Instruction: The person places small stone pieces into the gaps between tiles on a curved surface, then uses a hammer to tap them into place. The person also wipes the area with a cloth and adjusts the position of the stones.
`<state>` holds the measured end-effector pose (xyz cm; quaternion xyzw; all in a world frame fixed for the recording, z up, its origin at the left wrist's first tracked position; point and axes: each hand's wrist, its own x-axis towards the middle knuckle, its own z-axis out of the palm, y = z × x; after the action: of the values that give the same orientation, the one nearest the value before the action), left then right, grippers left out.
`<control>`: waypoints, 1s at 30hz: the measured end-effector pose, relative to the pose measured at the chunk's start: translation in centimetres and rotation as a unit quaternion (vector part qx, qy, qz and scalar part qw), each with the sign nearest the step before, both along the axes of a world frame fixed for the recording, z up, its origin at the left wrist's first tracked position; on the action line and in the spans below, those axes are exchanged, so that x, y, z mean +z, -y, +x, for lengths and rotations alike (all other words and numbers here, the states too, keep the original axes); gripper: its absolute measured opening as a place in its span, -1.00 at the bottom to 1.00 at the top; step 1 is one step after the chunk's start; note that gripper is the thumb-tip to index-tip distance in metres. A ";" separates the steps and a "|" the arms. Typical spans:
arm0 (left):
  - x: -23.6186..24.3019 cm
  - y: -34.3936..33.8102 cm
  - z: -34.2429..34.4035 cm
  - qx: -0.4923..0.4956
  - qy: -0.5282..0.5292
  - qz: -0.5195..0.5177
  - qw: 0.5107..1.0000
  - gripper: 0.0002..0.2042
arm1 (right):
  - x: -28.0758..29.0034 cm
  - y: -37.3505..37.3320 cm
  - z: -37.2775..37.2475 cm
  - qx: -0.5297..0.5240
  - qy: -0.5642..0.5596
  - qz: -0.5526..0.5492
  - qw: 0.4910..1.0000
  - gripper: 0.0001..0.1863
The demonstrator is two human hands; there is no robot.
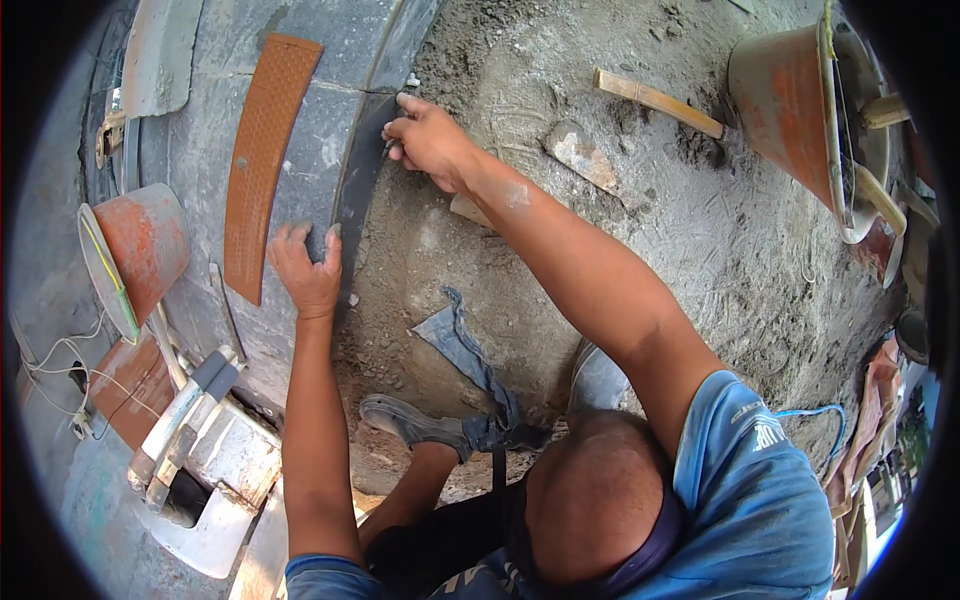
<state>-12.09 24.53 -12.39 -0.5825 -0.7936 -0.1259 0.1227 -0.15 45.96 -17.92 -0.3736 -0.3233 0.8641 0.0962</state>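
Shoe and cloth: a grey shoe (390, 418) is nearest to the lower edge, and a ragged blue-grey cloth (445, 335) lies just beyond it on the sandy ground (560, 310).
Left hand: the left hand (303, 272) lies on the grey slabs (320, 130), its thumb spread apart from the fingers; it does not grasp anything, and the thumb is just beside the dark edging strip (362, 170).
Strip, place: it is at the border between the grey slabs and the sandy ground, between the two hands.
Strip, direction: its long axis runs away from the person, the far end turned a little to the right.
Strip, look: it is narrow, dark grey, almost black, with a straight edge and a dusty surface; at the far end a joint divides it from the next piece.
Right hand: the right hand (432, 142) is at the far end of the strip with bent fingers; whether they are clamped on it, one cannot tell.
Brown plank: a brown textured plank (268, 160) lies on the slabs, left of the strip and near to the left hand.
Buckets: one orange bucket (155, 245) stands on the left, and a larger, grey-stained bucket (785, 110) is far on the right.
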 end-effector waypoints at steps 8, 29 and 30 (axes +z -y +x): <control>0.0 0.3 -0.1 0.004 0.001 -0.011 1.000 -0.67 | 0.5 -0.2 0.2 -0.026 -0.031 -0.080 0.996 -0.26; 0.2 0.1 -0.1 -0.009 -0.007 -0.009 1.000 -0.68 | 1.4 -0.2 1.4 -0.107 -0.029 -0.037 0.993 -0.60; 0.1 0.1 -0.1 -0.017 0.002 -0.002 1.000 -0.67 | 1.6 0.0 1.3 -0.104 -0.036 -0.027 0.994 -0.54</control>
<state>-12.15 24.43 -12.27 -0.5957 -0.7842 -0.1277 0.1177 1.17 45.99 -16.34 -0.3765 -0.2559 0.8706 0.1868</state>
